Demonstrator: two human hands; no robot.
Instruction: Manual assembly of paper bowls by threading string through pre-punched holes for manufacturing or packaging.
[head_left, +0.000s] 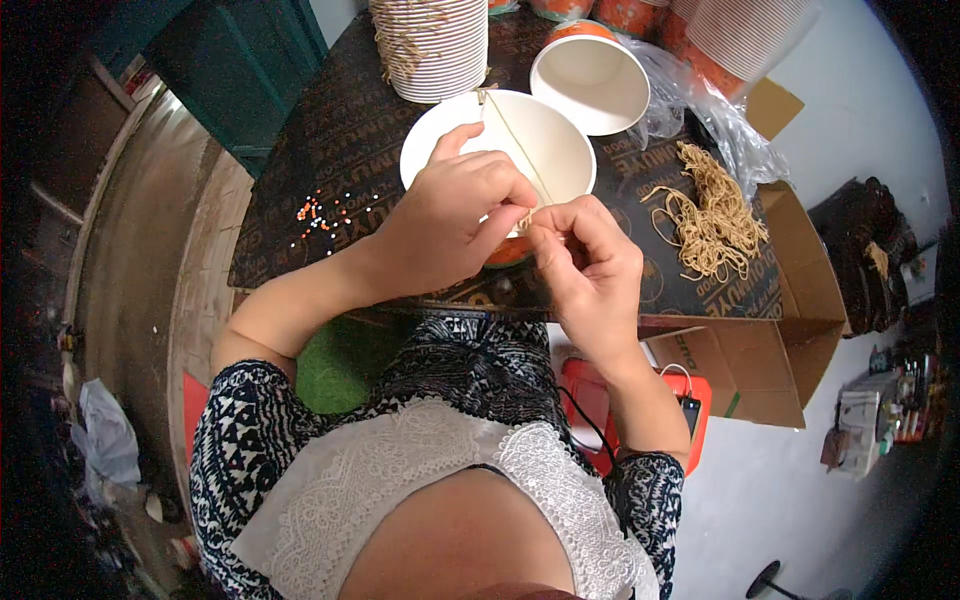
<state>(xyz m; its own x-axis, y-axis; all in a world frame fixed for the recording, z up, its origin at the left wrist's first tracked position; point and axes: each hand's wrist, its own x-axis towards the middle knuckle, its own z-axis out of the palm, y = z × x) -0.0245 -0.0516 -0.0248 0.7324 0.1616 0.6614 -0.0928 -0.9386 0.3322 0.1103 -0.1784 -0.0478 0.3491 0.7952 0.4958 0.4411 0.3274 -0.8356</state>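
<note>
In front of me on the dark table stands a wide paper bowl (430, 140), white inside with an orange outer wall. A thin tan cord (517, 148) stretches across its mouth from the far rim to the near rim. There my left hand (450, 220) pinches the cord between thumb and forefinger, its little-finger side raised over the bowl. Right beside it, my right hand (598, 262) closes thumb and fingertips on the same cord. The fingertips nearly meet, and they partly hide the cord's end and any knot.
Small orange and white beads (312, 212) lie scattered at the left. A tall stack of bowls wound with cord (430, 50) stands behind, near a tipped bowl (595, 85). Loose tan cord (712, 220) is heaped at right, by clear plastic (735, 140) and a cardboard box (805, 290).
</note>
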